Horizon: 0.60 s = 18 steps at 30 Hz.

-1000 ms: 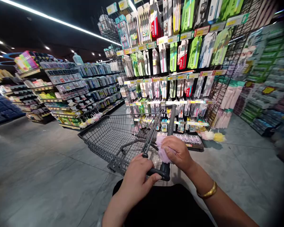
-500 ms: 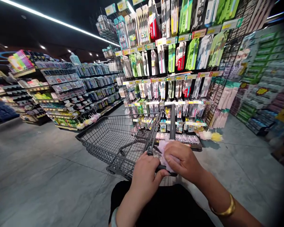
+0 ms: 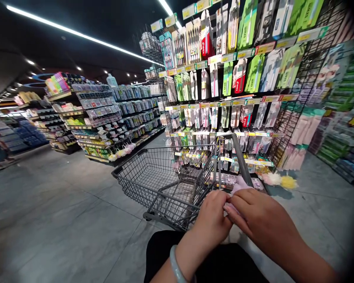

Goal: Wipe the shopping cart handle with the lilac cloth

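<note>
Just right of the frame's lower middle, the right hand (image 3: 261, 216) squeezes a soft purple puff (image 3: 240, 184) by the cart's handle (image 3: 241, 159), likely so it won't slip, while the left hand (image 3: 212, 214) curls beside it, holding I can't tell what.

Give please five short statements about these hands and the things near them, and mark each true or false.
1. The right hand holds a soft, pale-purple mesh puff. True.
2. The left hand wears a gold metal bangle. False: it wears a smooth, pale bangle.
3. The hands are far apart. False: they are close together.
4. A dark-grey wire shopping cart stands before the person. True.
5. A fluffy yellow puff hangs near the ceiling. False: it is near the floor.
</note>
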Available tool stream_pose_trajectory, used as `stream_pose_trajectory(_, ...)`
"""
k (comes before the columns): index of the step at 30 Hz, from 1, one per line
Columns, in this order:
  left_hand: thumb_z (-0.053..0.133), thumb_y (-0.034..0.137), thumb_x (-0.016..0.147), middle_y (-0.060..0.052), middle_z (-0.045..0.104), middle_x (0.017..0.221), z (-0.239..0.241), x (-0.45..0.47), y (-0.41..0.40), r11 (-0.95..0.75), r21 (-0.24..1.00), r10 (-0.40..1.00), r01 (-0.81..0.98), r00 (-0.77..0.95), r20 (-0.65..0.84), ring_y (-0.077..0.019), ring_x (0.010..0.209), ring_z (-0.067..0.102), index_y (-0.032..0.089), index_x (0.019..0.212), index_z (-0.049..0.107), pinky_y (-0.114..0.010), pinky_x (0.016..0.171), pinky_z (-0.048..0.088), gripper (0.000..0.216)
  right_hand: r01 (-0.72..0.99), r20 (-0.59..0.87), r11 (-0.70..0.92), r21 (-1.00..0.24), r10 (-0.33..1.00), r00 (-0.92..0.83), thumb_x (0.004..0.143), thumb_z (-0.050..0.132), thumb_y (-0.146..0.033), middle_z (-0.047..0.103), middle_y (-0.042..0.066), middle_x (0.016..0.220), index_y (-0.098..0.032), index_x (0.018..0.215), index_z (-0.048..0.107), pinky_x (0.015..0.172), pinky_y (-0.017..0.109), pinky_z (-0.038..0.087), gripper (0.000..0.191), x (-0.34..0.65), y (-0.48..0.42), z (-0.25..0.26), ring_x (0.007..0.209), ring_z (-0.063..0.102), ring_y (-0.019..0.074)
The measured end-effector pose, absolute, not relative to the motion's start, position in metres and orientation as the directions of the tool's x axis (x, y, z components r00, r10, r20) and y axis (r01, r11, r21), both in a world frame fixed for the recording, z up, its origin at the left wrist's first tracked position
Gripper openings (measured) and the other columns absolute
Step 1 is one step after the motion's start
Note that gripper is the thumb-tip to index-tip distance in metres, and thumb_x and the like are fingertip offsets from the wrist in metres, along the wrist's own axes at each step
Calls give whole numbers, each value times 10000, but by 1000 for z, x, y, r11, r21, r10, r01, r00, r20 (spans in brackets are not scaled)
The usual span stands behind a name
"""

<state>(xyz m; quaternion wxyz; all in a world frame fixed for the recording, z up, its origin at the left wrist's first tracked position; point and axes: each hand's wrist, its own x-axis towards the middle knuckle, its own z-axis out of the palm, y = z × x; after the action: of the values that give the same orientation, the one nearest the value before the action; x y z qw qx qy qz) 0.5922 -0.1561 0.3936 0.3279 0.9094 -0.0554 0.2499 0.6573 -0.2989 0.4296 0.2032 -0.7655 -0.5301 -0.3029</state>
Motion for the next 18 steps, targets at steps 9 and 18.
stream_pose_trajectory(9, 681, 373, 814, -115, 536, 1335, 394, 591, -127, -823, 462, -40, -332, 844, 535, -241, 1282, 451, 200, 1281, 465, -457, 1135, 316, 543, 937, 728, -349, 4, 643, 237, 890, 604, -413, 670, 78, 968, -240, 982, 646, 777, 392, 454, 200, 666, -336, 410, 892, 607, 244)
stream_pose_trajectory(18, 219, 487, 1002, -80, 707, 773, 375, 598, -96, -989, 149, 4, -8, 997, 75, -195, 759, 656, 175, 795, 679, -337, 820, 455, 592, 772, 775, -635, 7, 492, 398, 900, 606, -366, 667, 78, 866, -199, 858, 647, 764, 364, 411, 177, 650, -313, 409, 836, 569, 221)
